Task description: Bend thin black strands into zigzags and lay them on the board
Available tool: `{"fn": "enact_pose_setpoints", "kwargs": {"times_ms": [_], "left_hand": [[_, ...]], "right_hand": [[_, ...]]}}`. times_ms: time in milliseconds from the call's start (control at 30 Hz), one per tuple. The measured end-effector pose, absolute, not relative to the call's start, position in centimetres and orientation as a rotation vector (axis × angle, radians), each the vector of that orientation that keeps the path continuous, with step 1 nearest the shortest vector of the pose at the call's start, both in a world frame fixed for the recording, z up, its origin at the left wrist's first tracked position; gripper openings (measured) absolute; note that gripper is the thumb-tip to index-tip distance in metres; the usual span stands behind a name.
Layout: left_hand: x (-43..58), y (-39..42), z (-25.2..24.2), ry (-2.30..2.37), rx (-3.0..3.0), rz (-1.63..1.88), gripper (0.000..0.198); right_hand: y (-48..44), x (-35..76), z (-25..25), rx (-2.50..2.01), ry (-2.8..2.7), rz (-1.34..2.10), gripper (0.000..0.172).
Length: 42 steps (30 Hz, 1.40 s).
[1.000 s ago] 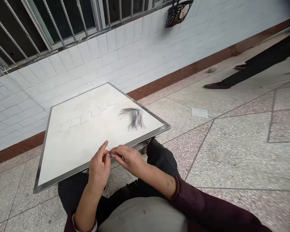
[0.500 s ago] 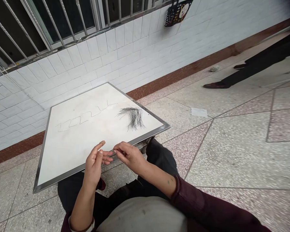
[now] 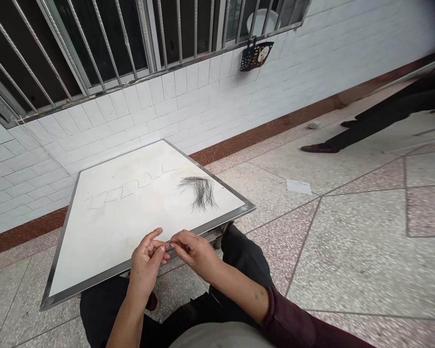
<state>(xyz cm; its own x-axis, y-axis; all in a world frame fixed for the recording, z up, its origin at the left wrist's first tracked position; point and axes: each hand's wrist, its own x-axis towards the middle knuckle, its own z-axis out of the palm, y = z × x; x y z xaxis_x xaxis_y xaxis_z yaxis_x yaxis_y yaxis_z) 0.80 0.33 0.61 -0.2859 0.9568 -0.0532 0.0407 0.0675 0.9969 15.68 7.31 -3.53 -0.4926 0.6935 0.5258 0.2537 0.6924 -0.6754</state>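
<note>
Over the table's near edge, my right hand point(image 3: 194, 250) pinches thumb and forefinger together on a very thin wire, which barely shows. My left hand point(image 3: 148, 263) meets it fingertip to fingertip, its thumb pressed against the fingers on the same wire and its forefinger raised. A loose bundle of thin black wires point(image 3: 202, 192) lies on the right part of the white tabletop point(image 3: 94, 246). To the left of the bundle, several thin wires bent in zigzags point(image 3: 122, 192) form a row.
The table's metal rim point(image 3: 90, 282) is just above my knees. Behind it stands a white tiled wall point(image 3: 137, 116) with barred windows and a hanging black basket point(image 3: 255, 55). A white sheet point(image 3: 298, 187) lies on the floor; another person's legs point(image 3: 362, 128) are at right.
The view has tilted up, so the scene sits lower. My left thumb has closed against its fingers, and both hands' fingertips have come closer together.
</note>
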Motion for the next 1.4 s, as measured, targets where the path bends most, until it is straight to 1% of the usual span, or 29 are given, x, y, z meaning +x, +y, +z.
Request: {"fn": "enact_pose_setpoints", "kwargs": {"times_ms": [267, 600, 800, 1100, 1400], "left_hand": [[0.8, 0.5, 0.4, 1.55, 1.106, 1.309, 0.048], [0.7, 0.4, 0.4, 1.587, 1.224, 1.328, 0.048], [0.8, 0.3, 0.3, 1.631, 1.246, 1.324, 0.047], [0.9, 0.4, -0.3, 1.746, 1.386, 1.304, 0.044], [0.4, 0.2, -1.0, 1.884, 1.882, 1.222, 0.044]], "right_hand": [[7.1, 15.6, -3.8, -0.758, -2.147, 0.488, 0.012], [6.7, 15.6, -3.6, -0.766, -2.078, 0.515, 0.007], [6.7, 15.4, -3.7, -0.709, -2.146, 0.463, 0.011], [7.1, 15.4, -3.6, -0.65, -2.127, 0.409, 0.008], [7.2, 15.7, -3.2, -0.572, -2.267, 0.202, 0.017]]}}
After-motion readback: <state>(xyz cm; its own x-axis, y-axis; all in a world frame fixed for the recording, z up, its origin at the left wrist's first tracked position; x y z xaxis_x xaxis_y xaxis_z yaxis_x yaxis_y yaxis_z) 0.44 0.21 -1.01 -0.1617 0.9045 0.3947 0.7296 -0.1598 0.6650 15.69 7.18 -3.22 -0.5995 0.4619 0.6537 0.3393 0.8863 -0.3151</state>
